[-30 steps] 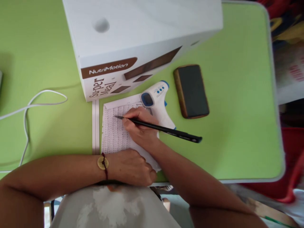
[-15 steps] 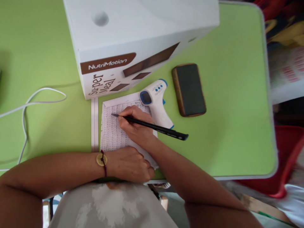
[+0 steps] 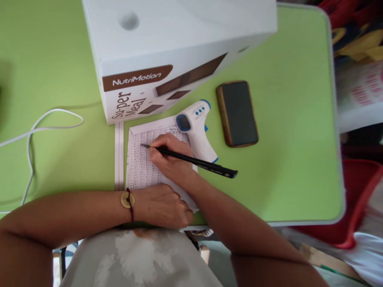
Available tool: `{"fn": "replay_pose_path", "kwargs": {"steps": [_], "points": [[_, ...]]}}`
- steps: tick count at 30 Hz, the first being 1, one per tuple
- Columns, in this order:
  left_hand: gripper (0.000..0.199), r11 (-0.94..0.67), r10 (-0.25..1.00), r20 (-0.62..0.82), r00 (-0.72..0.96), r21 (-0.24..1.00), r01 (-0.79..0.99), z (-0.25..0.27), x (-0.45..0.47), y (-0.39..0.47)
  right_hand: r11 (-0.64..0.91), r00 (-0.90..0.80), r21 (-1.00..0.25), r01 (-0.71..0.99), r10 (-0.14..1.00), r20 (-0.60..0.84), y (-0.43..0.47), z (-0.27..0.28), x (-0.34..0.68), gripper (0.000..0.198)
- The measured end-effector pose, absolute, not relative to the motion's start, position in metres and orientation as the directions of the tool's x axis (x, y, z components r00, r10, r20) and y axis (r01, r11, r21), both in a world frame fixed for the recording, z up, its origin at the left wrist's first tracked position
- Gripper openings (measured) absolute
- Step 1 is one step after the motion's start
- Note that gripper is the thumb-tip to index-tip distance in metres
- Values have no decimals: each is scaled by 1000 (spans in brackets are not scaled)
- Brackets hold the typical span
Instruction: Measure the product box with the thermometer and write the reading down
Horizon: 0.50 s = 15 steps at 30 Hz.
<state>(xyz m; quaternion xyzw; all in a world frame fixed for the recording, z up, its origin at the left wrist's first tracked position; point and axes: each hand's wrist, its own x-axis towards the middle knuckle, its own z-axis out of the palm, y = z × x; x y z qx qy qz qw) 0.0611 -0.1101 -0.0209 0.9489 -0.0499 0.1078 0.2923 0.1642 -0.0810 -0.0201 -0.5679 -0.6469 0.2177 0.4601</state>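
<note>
My right hand [image 3: 172, 157] pinches a black pen [image 3: 206, 162], its tip on a sheet of paper [image 3: 143, 169] filled with rows of small handwriting. The pen slants down to the right, its capless end past my wrist. Curled into a loose fist, my left hand [image 3: 167, 205] rests across the lower part of the paper near the table's front edge; no object shows in it. A white and blue infrared thermometer [image 3: 197, 127] lies against the paper's upper right corner, just beyond my right hand, covering some of the sheet.
A large white printed box [image 3: 185, 48] stands behind the paper. To the right of the thermometer lies a dark phone [image 3: 237, 113] in a brown case. A white cable [image 3: 56, 127] loops over the green table [image 3: 299, 119] at left. Beyond the right edge is a red plastic chair [image 3: 356, 203].
The view has shifted very slightly. Both hands, the pen and the paper keep practically the same positions, with the pen tip at about the same spot.
</note>
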Motion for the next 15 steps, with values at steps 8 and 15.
{"fn": "replay_pose_path", "kwargs": {"steps": [8,15], "points": [[20,-810,-53,176,983,568,-145,-18,62,-109,262,99,-793,549,922,374,-80,-23,165,13],[19,-814,-82,127,989,563,-140,-16,62,-107,264,99,-805,532,924,369,-81,-22,163,13]]}}
